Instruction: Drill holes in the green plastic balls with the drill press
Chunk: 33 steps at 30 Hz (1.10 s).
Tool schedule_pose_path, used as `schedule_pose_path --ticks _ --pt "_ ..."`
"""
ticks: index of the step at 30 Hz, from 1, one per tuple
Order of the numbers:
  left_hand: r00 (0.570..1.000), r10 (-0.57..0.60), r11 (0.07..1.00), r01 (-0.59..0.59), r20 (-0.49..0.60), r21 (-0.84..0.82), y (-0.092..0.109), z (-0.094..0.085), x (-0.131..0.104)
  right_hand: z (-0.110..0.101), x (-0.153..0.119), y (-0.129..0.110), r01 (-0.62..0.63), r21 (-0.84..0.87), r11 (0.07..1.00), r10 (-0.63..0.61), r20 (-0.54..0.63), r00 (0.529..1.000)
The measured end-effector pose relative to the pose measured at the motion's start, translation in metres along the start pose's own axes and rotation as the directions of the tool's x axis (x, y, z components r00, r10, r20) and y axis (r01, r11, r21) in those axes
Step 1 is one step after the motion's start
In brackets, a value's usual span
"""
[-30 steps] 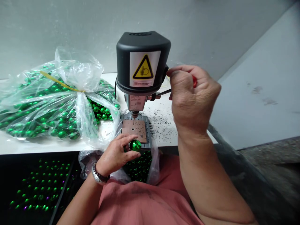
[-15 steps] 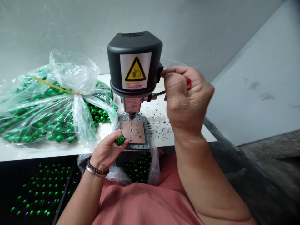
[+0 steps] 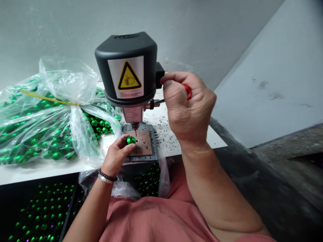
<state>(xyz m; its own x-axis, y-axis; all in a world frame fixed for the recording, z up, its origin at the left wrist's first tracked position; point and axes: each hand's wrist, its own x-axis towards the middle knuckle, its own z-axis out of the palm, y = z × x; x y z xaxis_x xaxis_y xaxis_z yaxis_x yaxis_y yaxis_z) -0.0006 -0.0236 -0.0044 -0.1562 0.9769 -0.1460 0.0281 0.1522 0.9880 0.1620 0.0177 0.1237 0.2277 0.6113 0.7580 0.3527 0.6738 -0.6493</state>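
Note:
Between the thumb and fingers of my left hand [image 3: 116, 153] is a shiny green ball [image 3: 130, 140], held over the brown board [image 3: 145, 146] on the drill press base, just left of the board's small hole. A thin drill bit [image 3: 136, 132] points down close above the ball. My right hand [image 3: 190, 107] is closed around the red-knobbed lever [image 3: 188, 91] at the right side of the black drill press [image 3: 128, 64]. Its fingertips are near the black box on the motor housing. A yellow warning sticker faces me.
A clear plastic bag [image 3: 84, 134] of green balls, with a yellow tie, lies left of the press. Dark shavings [image 3: 161, 129] litter the white table. Below its edge are a dark tray [image 3: 15, 205] with rows of green balls and an open bag [image 3: 164, 181] of more.
My left hand has moved the green ball up from the board's front left corner toward the hole under the bit. My right hand stays on the lever. The whole view has shifted slightly.

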Motion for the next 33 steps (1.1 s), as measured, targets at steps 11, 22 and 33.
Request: schedule_pose_path --ticks 11,22,33 --pt "0.995 0.097 0.945 -0.099 0.023 0.310 -0.009 -0.002 0.018 0.010 0.045 0.003 -0.104 -0.174 0.979 0.113 0.041 0.993" --pt "0.998 0.065 0.942 -0.066 0.015 0.330 -0.019 0.010 0.028 0.021 0.064 0.015 -0.170 -0.189 0.967 0.185 0.064 0.981" --pt "0.981 0.193 0.535 -0.088 -0.021 0.840 0.000 0.022 0.021 0.014 0.054 0.009 -0.119 -0.138 0.983 0.128 0.061 0.990"
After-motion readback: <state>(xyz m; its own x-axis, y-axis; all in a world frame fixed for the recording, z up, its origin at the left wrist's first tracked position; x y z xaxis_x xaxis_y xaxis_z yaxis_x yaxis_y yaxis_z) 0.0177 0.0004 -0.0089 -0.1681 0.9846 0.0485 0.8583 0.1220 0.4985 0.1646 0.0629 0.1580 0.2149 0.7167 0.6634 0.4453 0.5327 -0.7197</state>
